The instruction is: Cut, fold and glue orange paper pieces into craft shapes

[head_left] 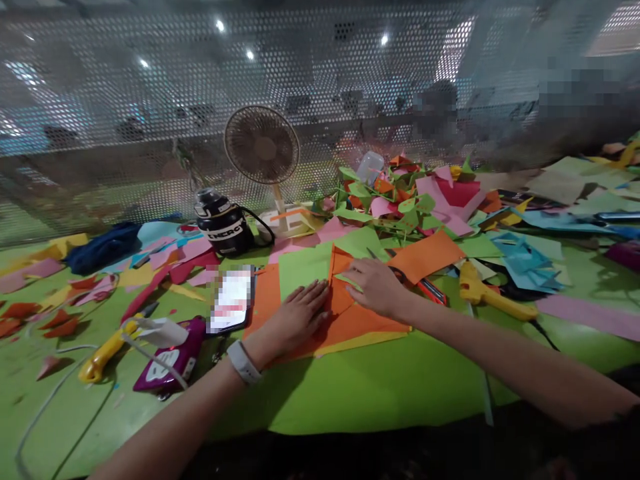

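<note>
The left grip (301,312) lies flat, fingers spread, on an orange sheet (363,328); the right grip (374,287) curls at its raised flap, pinching or not I cannot tell. Uneven pressure could skew the sheet; dragging it could nudge the phone (234,300) just left. Beyond, the dark bottle (226,235) is lidded, contents hidden; a clear container (371,167) tilts among scraps (407,211).
</note>
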### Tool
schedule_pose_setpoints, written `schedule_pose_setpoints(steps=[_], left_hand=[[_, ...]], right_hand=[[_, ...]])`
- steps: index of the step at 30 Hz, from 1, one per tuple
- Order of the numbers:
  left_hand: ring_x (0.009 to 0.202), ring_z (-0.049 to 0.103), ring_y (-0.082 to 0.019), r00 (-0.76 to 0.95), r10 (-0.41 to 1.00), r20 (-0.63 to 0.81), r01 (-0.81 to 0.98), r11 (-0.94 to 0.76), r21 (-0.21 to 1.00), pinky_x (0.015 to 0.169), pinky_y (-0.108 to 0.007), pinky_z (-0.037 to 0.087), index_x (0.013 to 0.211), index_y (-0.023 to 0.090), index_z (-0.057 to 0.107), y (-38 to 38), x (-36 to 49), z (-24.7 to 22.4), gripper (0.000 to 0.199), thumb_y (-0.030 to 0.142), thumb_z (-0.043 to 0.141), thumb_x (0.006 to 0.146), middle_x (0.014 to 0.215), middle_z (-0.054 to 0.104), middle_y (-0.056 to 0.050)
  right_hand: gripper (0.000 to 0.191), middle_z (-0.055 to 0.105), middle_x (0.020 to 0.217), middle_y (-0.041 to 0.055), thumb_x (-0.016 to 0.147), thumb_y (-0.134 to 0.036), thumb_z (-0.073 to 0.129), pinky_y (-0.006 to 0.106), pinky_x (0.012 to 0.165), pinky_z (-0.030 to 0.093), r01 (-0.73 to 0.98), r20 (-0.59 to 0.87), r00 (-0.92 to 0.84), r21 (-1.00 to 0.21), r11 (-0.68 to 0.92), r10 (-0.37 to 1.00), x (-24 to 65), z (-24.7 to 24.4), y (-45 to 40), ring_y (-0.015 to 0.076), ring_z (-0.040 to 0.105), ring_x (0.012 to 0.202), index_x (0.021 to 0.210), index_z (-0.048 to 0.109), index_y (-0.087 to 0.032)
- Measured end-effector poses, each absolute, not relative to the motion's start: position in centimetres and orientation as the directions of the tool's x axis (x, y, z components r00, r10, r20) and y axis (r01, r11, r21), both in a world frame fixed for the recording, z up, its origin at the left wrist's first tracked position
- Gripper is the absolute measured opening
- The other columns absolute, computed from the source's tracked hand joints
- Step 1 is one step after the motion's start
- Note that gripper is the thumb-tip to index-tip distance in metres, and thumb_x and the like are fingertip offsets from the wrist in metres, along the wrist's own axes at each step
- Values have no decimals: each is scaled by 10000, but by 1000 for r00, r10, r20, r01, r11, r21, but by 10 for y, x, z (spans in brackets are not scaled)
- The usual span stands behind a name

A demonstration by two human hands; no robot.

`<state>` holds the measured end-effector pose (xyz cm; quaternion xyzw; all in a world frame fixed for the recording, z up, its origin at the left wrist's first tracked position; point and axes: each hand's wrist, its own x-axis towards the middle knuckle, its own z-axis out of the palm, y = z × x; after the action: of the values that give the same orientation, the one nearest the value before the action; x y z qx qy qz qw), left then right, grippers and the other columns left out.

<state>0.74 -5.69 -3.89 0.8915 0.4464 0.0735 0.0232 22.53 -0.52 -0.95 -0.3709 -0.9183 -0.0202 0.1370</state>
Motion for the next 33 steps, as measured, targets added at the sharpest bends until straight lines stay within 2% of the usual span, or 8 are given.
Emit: schedule_pose_setpoints(steps=[4, 8, 13, 17, 22, 28, 31, 33], left_hand=[[1399, 311, -249, 581, 805, 119, 802, -591, 83, 1130, -456, 295, 1445, 156, 355, -59, 8, -43, 518, 391, 272, 991, 1500, 383, -117], [1357, 385, -247, 570, 813, 118, 805, -582, 117, 1095, -451, 351, 1379, 168, 459, -59, 9, -36, 460, 306, 249, 993, 1456, 460, -103], [1127, 535, -278, 509, 849, 142, 824, -528, 205, 953, -478, 458, 1189, 203, 631, -58, 10, -21, 398, 270, 310, 964, 1249, 602, -110], [1006, 554, -263, 502, 847, 174, 794, -531, 295, 906, -466, 460, 1075, 219, 686, -53, 6, -15, 400, 308, 311, 968, 1113, 623, -108], [955, 568, -230, 469, 863, 188, 758, -503, 417, 876, -400, 463, 1004, 206, 702, -52, 4, -10, 433, 312, 282, 984, 1030, 636, -92], [983, 571, -229, 468, 863, 188, 776, -504, 381, 892, -394, 458, 1029, 213, 698, -52, 4, -13, 418, 335, 301, 985, 1055, 632, -86], [1036, 556, -241, 469, 860, 198, 769, -509, 388, 921, -417, 453, 1066, 190, 691, -51, 0, -17, 439, 334, 284, 986, 1119, 622, -101], [1054, 551, -241, 466, 860, 209, 758, -510, 406, 932, -424, 454, 1089, 187, 685, -49, -2, -19, 445, 334, 278, 987, 1142, 623, -103]], right_hand=[[221, 639, 987, 113, 877, -229, 560, 345, 795, 426, 523, 238, -810, -120, 844, 536, 233, -10, -21, 218, 561, 914, 1037, 671, -124], [237, 644, 987, 116, 871, -247, 575, 363, 788, 437, 480, 211, -841, -132, 867, 498, 232, -11, -34, 228, 564, 906, 1050, 670, -125], [386, 645, 1032, 134, 870, -428, 591, 381, 815, 447, 431, 233, -856, -176, 885, 462, 219, -8, -41, 244, 564, 950, 1081, 646, -109], [357, 641, 1026, 150, 876, -402, 594, 380, 827, 434, 347, 232, -904, -98, 933, 360, 203, -11, -43, 244, 554, 963, 1023, 646, -81], [273, 617, 1031, 103, 911, -403, 536, 356, 774, 419, 259, 244, -937, 1, 966, 251, 193, -16, -41, 226, 529, 933, 923, 662, -161], [188, 627, 923, 54, 935, -119, 444, 319, 737, 382, 155, 224, -968, 178, 972, 113, 197, -14, -42, 172, 504, 828, 961, 627, -154], [213, 636, 965, 55, 954, -299, 474, 325, 729, 380, 192, 239, -958, 123, 974, 159, 194, -15, -44, 180, 510, 835, 1041, 615, -165], [232, 641, 960, 56, 945, -363, 494, 326, 703, 375, 201, 230, -958, 115, 973, 171, 190, -16, -44, 181, 512, 817, 994, 633, -184]])
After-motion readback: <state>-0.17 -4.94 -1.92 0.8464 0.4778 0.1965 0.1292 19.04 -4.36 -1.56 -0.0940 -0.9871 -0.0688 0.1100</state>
